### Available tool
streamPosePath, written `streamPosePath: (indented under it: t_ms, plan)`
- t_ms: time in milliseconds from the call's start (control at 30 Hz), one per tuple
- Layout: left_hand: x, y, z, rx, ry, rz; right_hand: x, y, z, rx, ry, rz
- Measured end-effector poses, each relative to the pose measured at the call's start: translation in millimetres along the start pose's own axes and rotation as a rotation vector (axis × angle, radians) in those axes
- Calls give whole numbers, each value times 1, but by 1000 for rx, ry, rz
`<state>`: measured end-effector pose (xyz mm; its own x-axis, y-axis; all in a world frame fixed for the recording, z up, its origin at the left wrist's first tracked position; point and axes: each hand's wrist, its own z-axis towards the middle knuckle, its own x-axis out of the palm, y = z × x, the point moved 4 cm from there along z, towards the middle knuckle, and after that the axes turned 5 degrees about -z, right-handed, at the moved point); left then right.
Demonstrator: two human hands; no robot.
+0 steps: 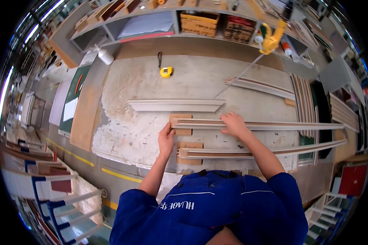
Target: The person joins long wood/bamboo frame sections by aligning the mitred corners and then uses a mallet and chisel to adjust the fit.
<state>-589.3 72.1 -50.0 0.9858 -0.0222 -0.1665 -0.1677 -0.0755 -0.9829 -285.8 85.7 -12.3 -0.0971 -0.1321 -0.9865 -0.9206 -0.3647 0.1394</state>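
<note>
Your left hand (166,139) touches the left end of the upper moulding strip (274,125) on the table (131,134), fingers together; your right hand (234,123) lies flat on it. Four strips show, plus two wood blocks (189,145).

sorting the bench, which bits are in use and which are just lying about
In use: left hand at the end of the long moulding strip; right hand pressing on it; wooden block underneath.
Lying about: tape measure, white bottle, short moulding.
</note>
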Motion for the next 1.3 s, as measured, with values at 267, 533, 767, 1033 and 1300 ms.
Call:
streamPosePath:
  t_ms: [267,533,767,1033,1300]
  plan:
    - [7,24,-8,40,-149,-50,-9,-8,-10,-15,-1,-29]
    - [8,36,-1,-15,-123,-132,-10,-10,-10,-46,-13,-37]
    - [16,27,3,-125,-178,-94,-4,-13,-12,-44,-39,-76]
    - [-2,54,21,-232,-208,-435,9,0,10,-53,-4,-28]
    - [-38,32,50,-515,86,-331,11,19,57,-109,360,181]
